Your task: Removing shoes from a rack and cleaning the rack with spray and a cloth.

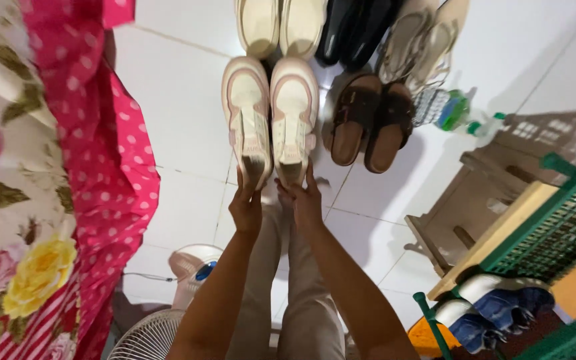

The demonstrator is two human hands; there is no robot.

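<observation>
1. Two bare arms are reaching out from the bottom of the view, over legs in plain beige trousers (305,313).
2. The left hand (245,208) is pinching the heel end of the left cream and pale pink sneaker (247,113), with its fingers curled around the back.
3. The right hand (305,200) is pinching the heel end of the right cream and pale pink sneaker (295,110) in the same way.
4. Both sneakers are lying side by side and touching each other, with their toes pointing away from the person, over the white tiled floor (181,100). I cannot tell if they are resting on the tiles or are lifted a little.
5. A pair of brown strap sandals (371,123) is sitting just beside the right sneaker.
6. A pair of cream shoes (280,25), a pair of shiny black shoes (355,30) and a pair of tan thin-strap sandals (421,43) are lining up along the far edge of the floor.
7. A clear plastic bottle with a green label (455,112) is lying on the floor near the brown sandals.
8. A green wire rack (555,227) is standing at the right edge of the floor.
9. A pink cloth with white dots (101,153) is hanging at the left edge.
10. A white round fan (151,337) is sitting near the bottom edge, left of the arms.
</observation>
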